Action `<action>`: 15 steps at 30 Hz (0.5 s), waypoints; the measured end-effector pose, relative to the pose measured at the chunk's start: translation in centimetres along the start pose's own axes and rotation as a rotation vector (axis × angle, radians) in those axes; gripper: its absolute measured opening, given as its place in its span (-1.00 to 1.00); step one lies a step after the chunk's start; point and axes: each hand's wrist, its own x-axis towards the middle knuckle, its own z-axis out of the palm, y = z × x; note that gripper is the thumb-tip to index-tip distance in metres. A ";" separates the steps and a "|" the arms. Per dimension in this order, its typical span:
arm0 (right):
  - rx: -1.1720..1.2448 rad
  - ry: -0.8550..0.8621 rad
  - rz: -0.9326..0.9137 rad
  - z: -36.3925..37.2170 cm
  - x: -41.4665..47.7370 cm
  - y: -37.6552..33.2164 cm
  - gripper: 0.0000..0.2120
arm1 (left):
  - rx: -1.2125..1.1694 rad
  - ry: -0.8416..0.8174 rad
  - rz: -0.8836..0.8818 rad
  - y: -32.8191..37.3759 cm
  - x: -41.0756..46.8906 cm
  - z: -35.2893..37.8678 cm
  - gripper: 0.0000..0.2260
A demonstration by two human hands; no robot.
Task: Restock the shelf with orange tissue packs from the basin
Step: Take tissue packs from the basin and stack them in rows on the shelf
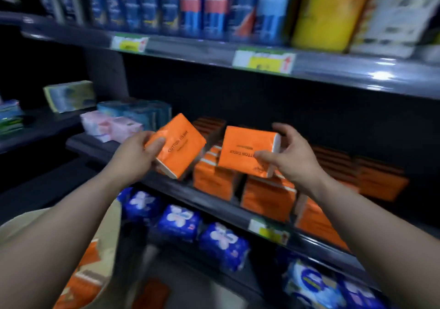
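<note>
Head view shows my left hand clamped on one orange tissue pack, tilted, thumb on its printed face, held over the front edge of the middle shelf. My right hand grips a second orange pack, thumb on top and fingers spread behind its white end, just above the stacked orange packs already on that shelf. The two hands are apart, each with its own pack. More orange packs lie in the beige basin at lower left. Blue wrapped packs fill the shelf below, and blue upright packs line the one above. The picture is blurred.
</note>
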 end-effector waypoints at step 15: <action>0.326 0.492 0.363 -25.1 -5.2 9.3 -0.53 | -0.402 -0.406 0.148 22.1 -0.5 19.6 -0.72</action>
